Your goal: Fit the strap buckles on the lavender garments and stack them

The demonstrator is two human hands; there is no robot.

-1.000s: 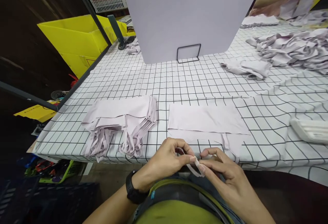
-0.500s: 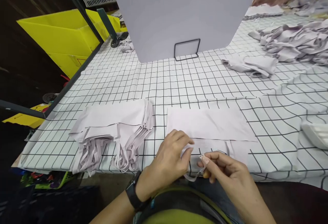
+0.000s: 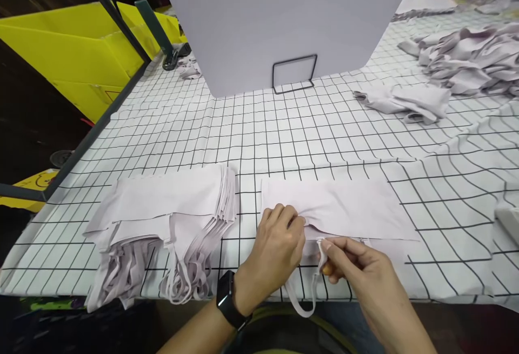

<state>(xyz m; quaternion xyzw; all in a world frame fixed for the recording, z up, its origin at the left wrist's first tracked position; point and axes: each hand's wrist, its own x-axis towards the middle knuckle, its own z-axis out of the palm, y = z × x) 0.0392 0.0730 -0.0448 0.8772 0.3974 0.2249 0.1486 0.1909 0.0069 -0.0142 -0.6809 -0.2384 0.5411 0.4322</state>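
Observation:
A pale pink cloth garment [image 3: 344,205] lies flat in front of me, with a thin strap [image 3: 303,311] looping down from it over the table's near edge. My left hand [image 3: 281,243] rests on its left part, fingers closed on the fabric near the upper layer's edge, which puckers there. Between thumb and forefinger, my right hand [image 3: 359,270] pinches the strap's end, just below that edge. To the left lies a neat stack of similar garments [image 3: 162,197], their straps bunched toward me.
A large grey panel [image 3: 284,24] stands on the grid-patterned tablecloth [image 3: 243,127] at the back, beside a wire bookend [image 3: 294,74]. Crumpled garments [image 3: 474,59] are heaped at right, with a folded one [image 3: 409,101] nearer. Yellow boxes [image 3: 81,46] stand beyond the left edge.
My left hand has closed on the garment's edge, wrinkling the fabric. My right hand has brought the strap's end up closer to that edge. The camera view has shifted slightly.

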